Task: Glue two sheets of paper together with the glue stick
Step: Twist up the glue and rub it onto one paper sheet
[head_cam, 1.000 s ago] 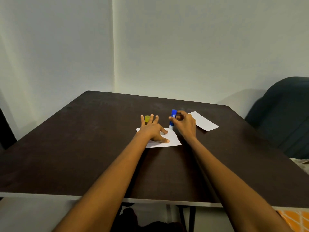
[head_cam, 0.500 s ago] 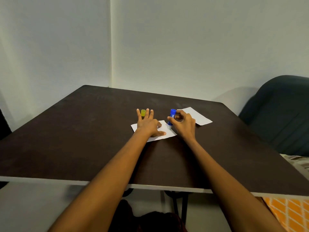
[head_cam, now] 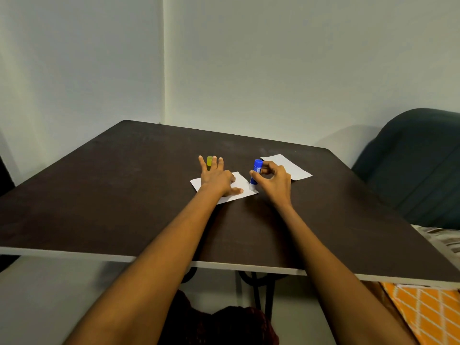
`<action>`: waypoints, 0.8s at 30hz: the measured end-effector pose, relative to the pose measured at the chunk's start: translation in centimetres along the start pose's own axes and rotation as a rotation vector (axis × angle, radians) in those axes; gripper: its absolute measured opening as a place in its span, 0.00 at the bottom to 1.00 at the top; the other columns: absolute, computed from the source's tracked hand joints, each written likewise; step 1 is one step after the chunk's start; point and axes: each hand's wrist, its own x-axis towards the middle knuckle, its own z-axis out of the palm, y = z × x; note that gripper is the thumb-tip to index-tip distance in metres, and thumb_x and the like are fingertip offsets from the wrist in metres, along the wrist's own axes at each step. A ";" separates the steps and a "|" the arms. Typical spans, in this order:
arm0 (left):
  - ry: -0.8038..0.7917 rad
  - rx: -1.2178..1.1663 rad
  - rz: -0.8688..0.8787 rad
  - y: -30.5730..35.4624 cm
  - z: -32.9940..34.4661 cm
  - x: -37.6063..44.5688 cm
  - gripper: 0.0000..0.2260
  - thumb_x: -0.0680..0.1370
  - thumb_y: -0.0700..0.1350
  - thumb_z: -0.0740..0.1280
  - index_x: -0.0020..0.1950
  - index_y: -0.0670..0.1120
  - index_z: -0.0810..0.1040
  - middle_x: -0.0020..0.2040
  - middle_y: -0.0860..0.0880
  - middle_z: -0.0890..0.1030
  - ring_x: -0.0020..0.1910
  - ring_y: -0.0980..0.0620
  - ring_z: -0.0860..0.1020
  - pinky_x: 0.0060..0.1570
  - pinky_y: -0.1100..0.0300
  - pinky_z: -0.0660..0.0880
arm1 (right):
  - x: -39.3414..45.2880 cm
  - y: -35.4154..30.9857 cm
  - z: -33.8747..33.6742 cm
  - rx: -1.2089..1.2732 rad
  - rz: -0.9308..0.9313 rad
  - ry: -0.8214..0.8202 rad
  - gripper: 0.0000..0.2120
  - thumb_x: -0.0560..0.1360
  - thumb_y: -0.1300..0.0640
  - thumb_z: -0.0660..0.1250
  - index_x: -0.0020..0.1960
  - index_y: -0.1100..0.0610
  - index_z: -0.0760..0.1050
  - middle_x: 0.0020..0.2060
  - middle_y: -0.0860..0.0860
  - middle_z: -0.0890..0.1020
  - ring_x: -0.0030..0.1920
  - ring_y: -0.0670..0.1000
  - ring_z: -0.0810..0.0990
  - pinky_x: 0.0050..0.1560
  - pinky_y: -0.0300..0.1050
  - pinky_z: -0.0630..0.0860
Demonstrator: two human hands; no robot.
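Observation:
A small white sheet of paper (head_cam: 241, 182) lies in the middle of the dark table (head_cam: 124, 195). My left hand (head_cam: 216, 177) presses flat on it with fingers spread. My right hand (head_cam: 273, 180) grips a blue glue stick (head_cam: 256, 171), held nearly upright with its pale tip down on the sheet's right edge. A second white sheet (head_cam: 286, 166) lies just behind my right hand. The yellow cap (head_cam: 209, 161) stands beyond my left fingers, partly hidden by them.
The table's pale front edge (head_cam: 249, 266) runs across the lower view. A dark green chair back (head_cam: 418, 165) stands at the right. Orange patterned cloth (head_cam: 423, 312) lies low at the right. White walls meet in a corner behind the table.
The view has shifted a little. My right hand has drawn the glue stick toward me along the sheet's right side. My left hand still presses the sheet.

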 end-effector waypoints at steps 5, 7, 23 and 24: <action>0.030 -0.003 -0.019 0.1 0.1 -0.1 0.26 0.73 0.66 0.59 0.68 0.55 0.71 0.78 0.40 0.49 0.76 0.38 0.43 0.66 0.32 0.35 | 0.0 0.1 -0.2 0.006 0.035 0.016 0.12 0.69 0.52 0.72 0.51 0.54 0.78 0.40 0.49 0.82 0.49 0.53 0.79 0.58 0.60 0.73; 0.039 0.004 -0.024 0.2 0.2 -0.2 0.27 0.73 0.66 0.59 0.67 0.54 0.71 0.77 0.40 0.49 0.76 0.38 0.43 0.66 0.32 0.35 | -0.1 0.0 -0.3 0.016 0.013 0.018 0.13 0.69 0.52 0.73 0.52 0.55 0.79 0.40 0.48 0.81 0.49 0.53 0.79 0.58 0.60 0.73; -0.015 -0.362 0.310 -2.3 -2.6 0.1 0.20 0.78 0.34 0.56 0.66 0.50 0.72 0.68 0.47 0.70 0.68 0.46 0.68 0.71 0.43 0.56 | 0.6 0.9 0.0 0.095 0.084 0.091 0.14 0.70 0.50 0.72 0.54 0.51 0.77 0.42 0.43 0.79 0.55 0.51 0.77 0.56 0.50 0.74; -0.164 -0.356 0.358 -2.7 -3.0 0.1 0.23 0.76 0.31 0.56 0.66 0.50 0.73 0.69 0.46 0.69 0.67 0.46 0.69 0.70 0.47 0.61 | 0.7 0.9 0.0 0.099 0.093 0.079 0.14 0.70 0.50 0.72 0.54 0.51 0.77 0.43 0.43 0.79 0.55 0.51 0.77 0.55 0.49 0.73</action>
